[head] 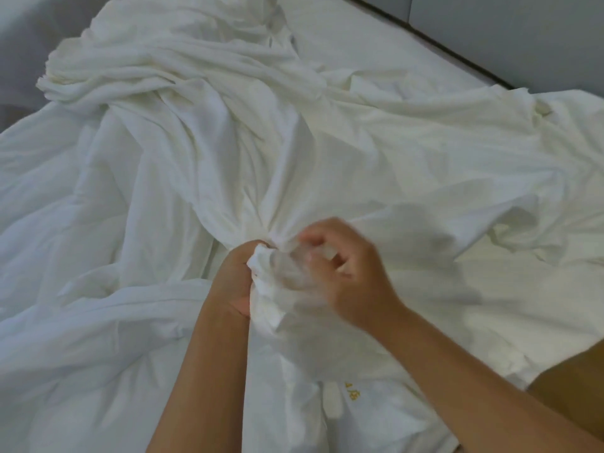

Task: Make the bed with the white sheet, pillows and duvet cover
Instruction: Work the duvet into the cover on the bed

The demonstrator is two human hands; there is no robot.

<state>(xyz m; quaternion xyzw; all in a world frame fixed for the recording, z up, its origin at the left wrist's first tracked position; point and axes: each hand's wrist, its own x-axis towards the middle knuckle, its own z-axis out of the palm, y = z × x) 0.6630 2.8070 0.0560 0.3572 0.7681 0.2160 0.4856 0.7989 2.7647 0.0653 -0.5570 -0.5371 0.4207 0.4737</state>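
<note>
White bedding lies rumpled over the whole bed. A thin white duvet cover [359,152] fans out from a bunched point in front of me. My left hand [237,276] grips that gathered bunch of the cover from the left. My right hand [343,266] reaches in from the right, its curled fingers pinching the same bunch; it is blurred. A thicker white duvet [81,223] spreads on the left. Small yellow embroidery [351,390] shows on the cloth between my forearms. No pillow is in view.
A twisted heap of white linen [157,60] lies at the far left of the bed. The mattress's far edge and a grey wall [523,34] run along the top right. A brown surface [575,387] shows at the lower right.
</note>
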